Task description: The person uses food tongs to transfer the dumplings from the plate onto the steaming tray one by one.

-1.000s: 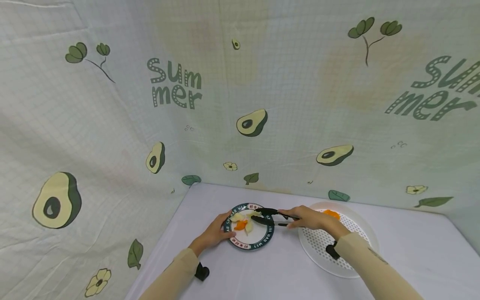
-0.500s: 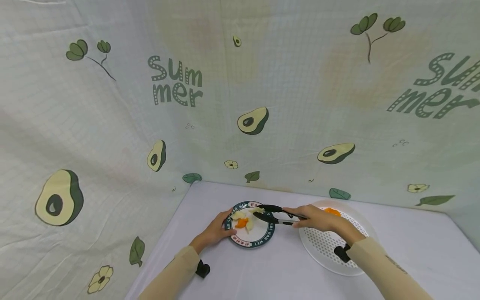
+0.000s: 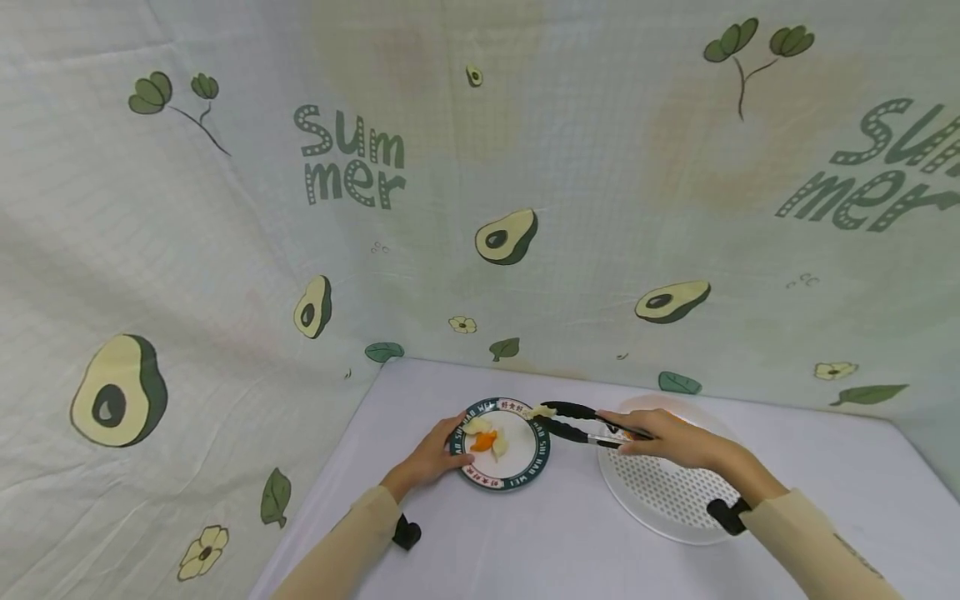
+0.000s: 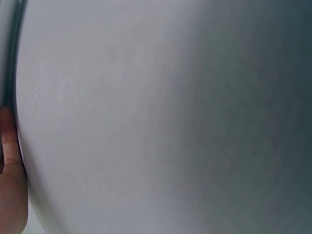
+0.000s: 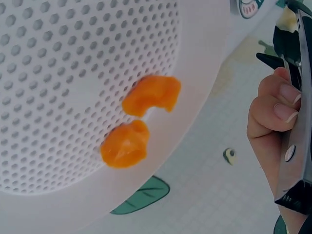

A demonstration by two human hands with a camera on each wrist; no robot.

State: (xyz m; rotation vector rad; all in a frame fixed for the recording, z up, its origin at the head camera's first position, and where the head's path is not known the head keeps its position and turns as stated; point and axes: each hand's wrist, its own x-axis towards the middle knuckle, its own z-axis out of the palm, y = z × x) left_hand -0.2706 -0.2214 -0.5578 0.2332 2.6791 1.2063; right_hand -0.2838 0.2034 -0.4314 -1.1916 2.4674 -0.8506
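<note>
My left hand point(image 3: 429, 457) holds the left edge of a white plate with a green lettered rim point(image 3: 542, 458), thumb on the rim. Two pale yellow pieces point(image 3: 500, 446) and an orange piece point(image 3: 483, 440) lie on it. In the head view my right hand point(image 3: 667, 437) grips black-tipped metal tongs point(image 3: 573, 410). Their tips pinch another pale yellow piece point(image 3: 542, 411) over the plate's right rim. The left wrist view has only part of the left hand point(image 4: 12, 165) at its edge. In the right wrist view curled fingers point(image 5: 270, 117) hold the tongs' metal arm point(image 5: 297, 156).
A round white perforated tray point(image 3: 660, 500) stands right of the plate, partly under my right forearm. Two orange pieces point(image 5: 153, 95) lie in it, near its edge. A printed cloth point(image 3: 442, 167) hangs behind and left of the white table point(image 3: 525, 550).
The tongs have moved right from over the plate's middle to its rim, carrying a pale yellow piece. My right hand has shifted right over the tray. My left hand stays on the plate.
</note>
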